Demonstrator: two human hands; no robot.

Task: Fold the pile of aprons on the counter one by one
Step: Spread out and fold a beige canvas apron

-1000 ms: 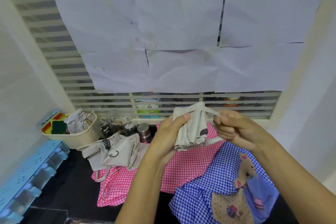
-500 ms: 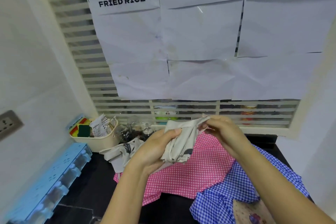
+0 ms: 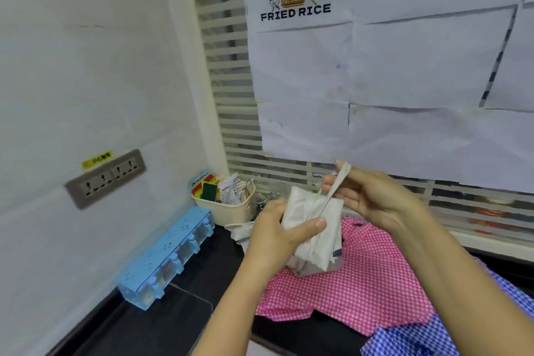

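Countertop (image 3: 161, 324): two checked aprons (image 3: 361, 289) (image 3: 410, 338); left hand (image 3: 276, 233), right hand (image 3: 372, 196) grip one beige apron (image 3: 313, 211).

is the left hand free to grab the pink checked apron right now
Probably not yet: the left hand grips the folded beige apron, and the right hand pinches its strap. The pink checked apron lies uncovered just below, so only the full hand stands in the way.

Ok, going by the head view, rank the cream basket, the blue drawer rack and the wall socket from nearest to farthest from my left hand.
1. The cream basket, just left of the left hand, which grips the beige apron.
2. The blue drawer rack, farther left, on the counter along the wall.
3. The wall socket, up on the left wall, farthest.
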